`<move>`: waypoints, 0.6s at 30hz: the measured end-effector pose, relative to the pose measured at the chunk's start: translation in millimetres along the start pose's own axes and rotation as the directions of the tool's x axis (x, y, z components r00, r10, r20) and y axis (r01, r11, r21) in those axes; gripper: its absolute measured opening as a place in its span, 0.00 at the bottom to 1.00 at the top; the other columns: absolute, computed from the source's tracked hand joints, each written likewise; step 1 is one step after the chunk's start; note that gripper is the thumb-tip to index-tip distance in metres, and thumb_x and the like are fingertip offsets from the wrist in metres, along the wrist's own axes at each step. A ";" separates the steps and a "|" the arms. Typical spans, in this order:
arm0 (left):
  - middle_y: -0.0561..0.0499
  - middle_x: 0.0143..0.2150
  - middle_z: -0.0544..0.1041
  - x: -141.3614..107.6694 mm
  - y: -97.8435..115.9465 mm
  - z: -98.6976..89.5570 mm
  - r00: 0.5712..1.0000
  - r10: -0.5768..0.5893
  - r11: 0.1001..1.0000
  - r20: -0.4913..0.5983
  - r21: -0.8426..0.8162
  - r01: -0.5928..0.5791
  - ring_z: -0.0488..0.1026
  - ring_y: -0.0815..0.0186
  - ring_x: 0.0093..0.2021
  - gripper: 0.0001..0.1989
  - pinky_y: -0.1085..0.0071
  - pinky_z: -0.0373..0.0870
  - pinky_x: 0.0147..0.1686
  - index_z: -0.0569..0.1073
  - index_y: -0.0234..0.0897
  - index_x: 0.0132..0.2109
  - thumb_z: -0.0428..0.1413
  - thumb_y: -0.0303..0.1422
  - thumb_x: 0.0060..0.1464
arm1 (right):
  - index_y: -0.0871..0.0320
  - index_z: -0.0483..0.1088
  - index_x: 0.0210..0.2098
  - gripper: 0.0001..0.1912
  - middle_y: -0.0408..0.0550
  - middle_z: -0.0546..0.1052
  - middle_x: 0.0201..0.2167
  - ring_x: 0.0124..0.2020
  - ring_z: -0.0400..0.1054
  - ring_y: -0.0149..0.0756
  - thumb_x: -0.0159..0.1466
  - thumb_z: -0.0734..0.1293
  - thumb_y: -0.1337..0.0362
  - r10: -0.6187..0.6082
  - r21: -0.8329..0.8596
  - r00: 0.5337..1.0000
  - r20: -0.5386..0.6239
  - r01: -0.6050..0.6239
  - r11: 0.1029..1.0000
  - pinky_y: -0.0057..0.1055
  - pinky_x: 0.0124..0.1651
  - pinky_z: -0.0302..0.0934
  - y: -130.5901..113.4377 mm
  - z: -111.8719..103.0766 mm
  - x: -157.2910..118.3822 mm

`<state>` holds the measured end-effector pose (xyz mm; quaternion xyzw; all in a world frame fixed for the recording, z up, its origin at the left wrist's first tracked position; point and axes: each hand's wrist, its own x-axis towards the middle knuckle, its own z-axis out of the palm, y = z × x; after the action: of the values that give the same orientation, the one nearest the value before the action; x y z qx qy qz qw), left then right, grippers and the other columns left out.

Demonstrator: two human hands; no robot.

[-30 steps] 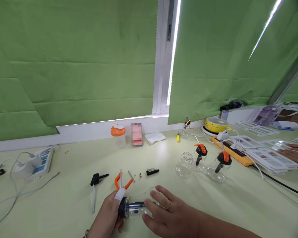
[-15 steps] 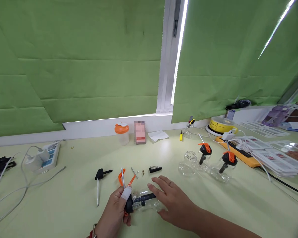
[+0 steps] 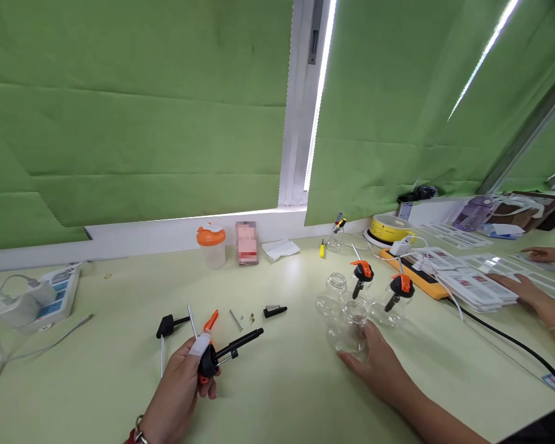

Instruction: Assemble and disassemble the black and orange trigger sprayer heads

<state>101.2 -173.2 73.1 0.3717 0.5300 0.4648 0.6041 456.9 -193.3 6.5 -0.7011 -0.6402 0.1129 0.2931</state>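
My left hand (image 3: 178,373) is closed around a black pump lid (image 3: 208,362) with a metal tube, orange parts and a long black stem pointing right. A white wrap covers the thumb. My right hand (image 3: 382,364) grips a clear bottle (image 3: 349,336) with an open neck, set beside another open clear bottle (image 3: 327,302). Just beyond my left hand lie a black nozzle piece with a metal tube (image 3: 167,327), an orange part (image 3: 211,320), a metal pin (image 3: 235,319), tiny brass-coloured bits (image 3: 252,318) and a black part with a spring (image 3: 275,311).
Two bottles with black-and-orange lids (image 3: 363,271) (image 3: 401,285) stand at right. Behind are an orange-lidded cup (image 3: 211,246), paper (image 3: 280,249) and a yellow screwdriver (image 3: 322,250). A power strip (image 3: 60,299) sits left; another person's hands (image 3: 520,290) rest by printed sheets (image 3: 476,283).
The clear bottle has come off the lid's stem. My right hand has carried it right, to the other bottles. My left hand still holds the lid, its stem now bare and tilted up.
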 end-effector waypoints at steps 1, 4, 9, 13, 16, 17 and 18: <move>0.54 0.18 0.70 -0.6 -0.2 0.4 1.000 -0.004 1.000 0.005 0.002 0.004 0.57 0.72 0.14 0.18 0.72 0.64 0.16 0.65 0.38 0.26 0.53 0.49 0.48 | 0.60 0.52 0.58 0.37 0.60 0.63 0.55 0.55 0.59 0.51 0.54 0.64 0.49 -0.004 0.003 1.000 0.002 0.004 1.000 0.44 0.55 0.57 0.4 0.9 3.8; 0.54 0.18 0.70 -2.1 -0.3 1.2 1.000 -0.013 1.000 0.014 0.004 0.013 0.56 0.73 0.13 0.17 0.72 0.65 0.17 0.65 0.38 0.26 0.54 0.48 0.48 | 0.60 0.52 0.58 0.37 0.59 0.63 0.54 0.56 0.58 0.50 0.55 0.63 0.49 -0.013 0.027 0.999 0.037 0.012 1.000 0.46 0.55 0.56 -3.0 7.1 18.9; 0.55 0.18 0.70 -0.6 -2.1 1.9 1.000 -0.021 0.999 0.009 0.038 0.020 0.57 0.73 0.13 0.17 0.72 0.65 0.17 0.63 0.38 0.26 0.53 0.48 0.48 | 0.61 0.52 0.58 0.34 0.60 0.61 0.57 0.60 0.52 0.49 0.57 0.62 0.50 -0.074 0.040 0.996 0.059 0.072 0.997 0.46 0.59 0.51 -10.2 22.9 47.6; 0.56 0.19 0.70 2.5 -6.5 0.3 1.000 -0.015 0.997 0.007 0.082 0.014 0.57 0.74 0.13 0.16 0.72 0.66 0.18 0.63 0.38 0.29 0.53 0.47 0.50 | 0.60 0.39 0.63 0.43 0.60 0.57 0.60 0.61 0.53 0.46 0.57 0.64 0.53 -0.077 0.096 0.995 -0.061 0.082 0.992 0.44 0.59 0.52 -12.8 28.2 57.8; 0.57 0.18 0.69 4.2 -8.2 0.0 1.000 0.011 0.994 -0.005 0.112 -0.010 0.59 0.74 0.13 0.17 0.71 0.67 0.18 0.63 0.38 0.29 0.53 0.47 0.50 | 0.59 0.36 0.64 0.44 0.60 0.52 0.63 0.63 0.48 0.47 0.58 0.65 0.55 -0.212 0.004 0.936 -0.280 0.222 0.975 0.47 0.60 0.50 -23.4 22.7 51.9; 0.57 0.18 0.68 4.4 -8.3 0.8 1.000 0.021 0.992 -0.011 0.123 -0.019 0.59 0.73 0.13 0.17 0.72 0.67 0.18 0.63 0.38 0.29 0.53 0.47 0.50 | 0.58 0.38 0.64 0.42 0.59 0.51 0.63 0.64 0.45 0.47 0.59 0.65 0.56 -0.314 -0.071 0.887 -0.339 0.309 0.949 0.49 0.61 0.50 -30.6 20.5 47.8; 0.58 0.18 0.68 4.5 -8.2 2.0 0.999 0.029 0.991 -0.013 0.134 -0.027 0.60 0.73 0.13 0.17 0.72 0.67 0.17 0.63 0.38 0.29 0.52 0.48 0.50 | 0.57 0.41 0.63 0.38 0.59 0.52 0.63 0.64 0.45 0.47 0.61 0.64 0.59 -0.446 -0.150 0.821 -0.357 0.421 0.895 0.49 0.60 0.50 -39.6 19.3 42.9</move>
<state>104.6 -171.2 64.4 0.4154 0.5593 0.4392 0.5672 420.4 -146.5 22.3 -0.5546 -0.7163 -0.1161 0.4072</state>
